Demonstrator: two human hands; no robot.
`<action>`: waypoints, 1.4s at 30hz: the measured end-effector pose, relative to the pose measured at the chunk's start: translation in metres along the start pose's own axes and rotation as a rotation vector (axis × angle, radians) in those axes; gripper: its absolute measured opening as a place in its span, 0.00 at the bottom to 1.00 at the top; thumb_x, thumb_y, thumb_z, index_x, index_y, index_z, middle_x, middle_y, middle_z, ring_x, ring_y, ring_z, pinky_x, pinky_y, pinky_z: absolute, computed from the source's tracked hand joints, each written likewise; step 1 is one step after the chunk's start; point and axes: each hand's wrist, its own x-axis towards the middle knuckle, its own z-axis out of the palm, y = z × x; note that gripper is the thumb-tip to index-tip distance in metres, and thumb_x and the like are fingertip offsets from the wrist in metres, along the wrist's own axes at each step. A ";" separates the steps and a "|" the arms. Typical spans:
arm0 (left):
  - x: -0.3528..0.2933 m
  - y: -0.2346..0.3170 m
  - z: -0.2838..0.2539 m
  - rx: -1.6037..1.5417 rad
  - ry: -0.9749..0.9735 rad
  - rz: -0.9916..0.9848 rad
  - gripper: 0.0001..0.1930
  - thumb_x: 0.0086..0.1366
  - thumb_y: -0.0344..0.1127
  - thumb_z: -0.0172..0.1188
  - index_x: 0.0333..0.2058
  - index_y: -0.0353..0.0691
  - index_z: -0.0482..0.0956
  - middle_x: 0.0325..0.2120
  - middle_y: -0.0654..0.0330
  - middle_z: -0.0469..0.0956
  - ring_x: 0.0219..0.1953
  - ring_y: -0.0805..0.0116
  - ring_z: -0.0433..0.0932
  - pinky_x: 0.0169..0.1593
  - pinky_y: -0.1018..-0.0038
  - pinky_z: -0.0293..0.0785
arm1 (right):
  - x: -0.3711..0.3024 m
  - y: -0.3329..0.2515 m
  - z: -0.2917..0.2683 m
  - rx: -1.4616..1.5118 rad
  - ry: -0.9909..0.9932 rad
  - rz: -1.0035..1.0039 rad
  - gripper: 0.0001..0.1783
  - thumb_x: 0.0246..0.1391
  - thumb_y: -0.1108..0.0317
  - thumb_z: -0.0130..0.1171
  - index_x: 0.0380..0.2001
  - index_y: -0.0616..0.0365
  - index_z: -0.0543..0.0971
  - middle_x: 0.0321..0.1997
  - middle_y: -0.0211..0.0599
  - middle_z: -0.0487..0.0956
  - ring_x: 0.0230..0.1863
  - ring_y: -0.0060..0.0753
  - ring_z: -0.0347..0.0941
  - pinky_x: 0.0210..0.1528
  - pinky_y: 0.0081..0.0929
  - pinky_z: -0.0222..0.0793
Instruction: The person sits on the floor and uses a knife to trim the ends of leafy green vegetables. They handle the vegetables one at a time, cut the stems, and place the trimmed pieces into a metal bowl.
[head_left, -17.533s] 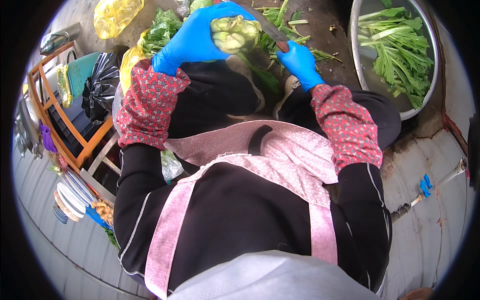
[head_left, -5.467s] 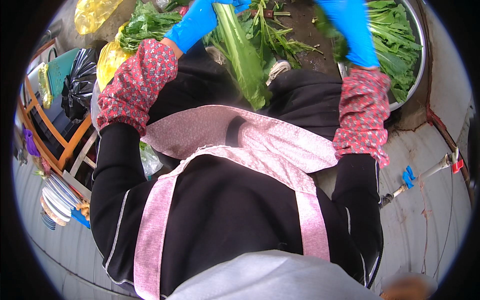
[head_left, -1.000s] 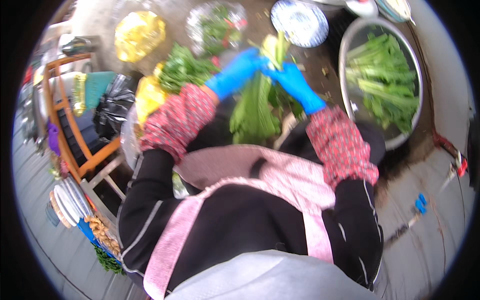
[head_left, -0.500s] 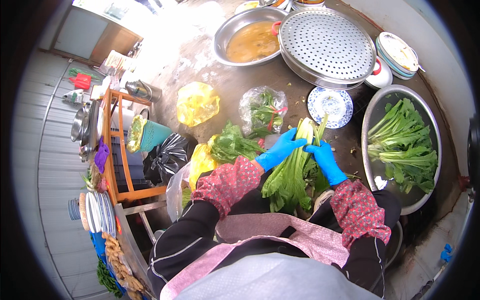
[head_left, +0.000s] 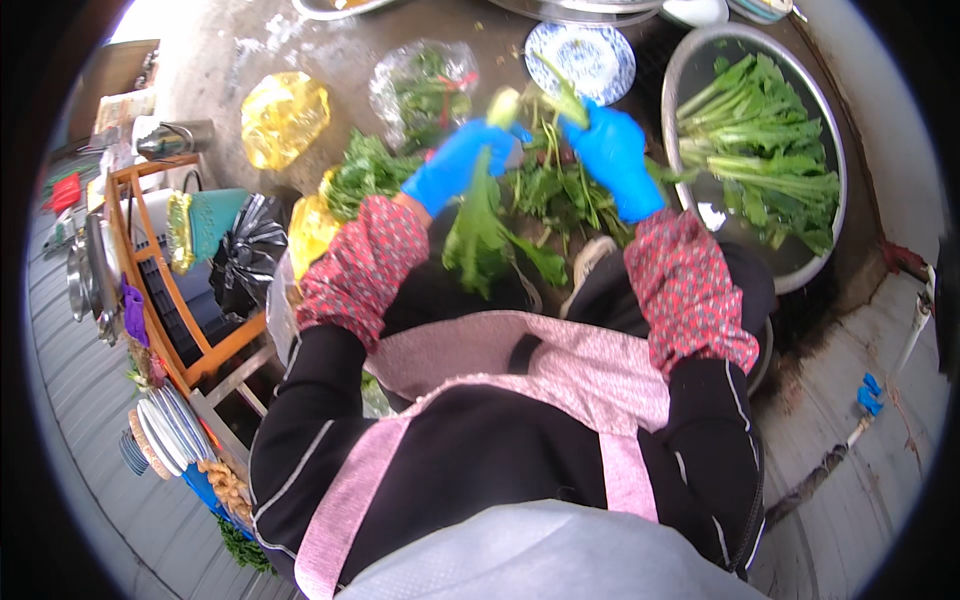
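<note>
My left hand (head_left: 455,165), in a blue glove, is closed around a leafy green (head_left: 475,235). Its pale cut stem end points up past the fingers, and the leaves hang below. My right hand (head_left: 612,160), also gloved in blue, pinches a pale green stalk (head_left: 570,103) at its thumb side. The two hands are apart, with a thin stem slanting between them near the plate. Under and between them, loose greens (head_left: 560,195) lie on the ground. A blue-and-white plate (head_left: 582,65) sits just beyond my right hand.
On the right stands an oval metal basin (head_left: 670,115) with leafy greens (head_left: 765,150) in water. A clear bag of greens (head_left: 425,95), a yellow bag (head_left: 285,120) and more greens (head_left: 368,175) lie left. Beyond them are a black bag (head_left: 245,255) and an orange wooden frame (head_left: 193,325).
My hands have moved apart; the big bunch they held together is now a smaller green in the left and a stalk in the right. The view has tilted, shifting surroundings upward and left.
</note>
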 end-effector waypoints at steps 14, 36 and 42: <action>0.002 -0.015 0.022 -0.591 0.054 0.229 0.36 0.62 0.44 0.55 0.65 0.29 0.66 0.57 0.44 0.76 0.57 0.51 0.78 0.65 0.56 0.72 | -0.021 -0.016 0.059 0.838 -0.346 0.344 0.33 0.66 0.38 0.56 0.43 0.63 0.85 0.34 0.34 0.84 0.35 0.24 0.77 0.41 0.29 0.74; 0.002 -0.007 0.012 0.142 0.206 0.112 0.22 0.67 0.35 0.68 0.56 0.32 0.78 0.45 0.58 0.83 0.44 0.71 0.81 0.49 0.73 0.78 | -0.015 -0.002 0.042 0.757 -0.462 0.284 0.31 0.47 0.45 0.73 0.40 0.64 0.86 0.29 0.40 0.85 0.32 0.32 0.82 0.38 0.34 0.76; -0.016 0.007 0.008 0.270 0.077 0.092 0.23 0.71 0.44 0.62 0.56 0.34 0.80 0.34 0.65 0.80 0.33 0.75 0.77 0.40 0.78 0.76 | 0.011 0.062 0.032 0.309 -0.116 0.177 0.22 0.56 0.52 0.69 0.48 0.54 0.87 0.31 0.38 0.86 0.32 0.29 0.81 0.39 0.32 0.76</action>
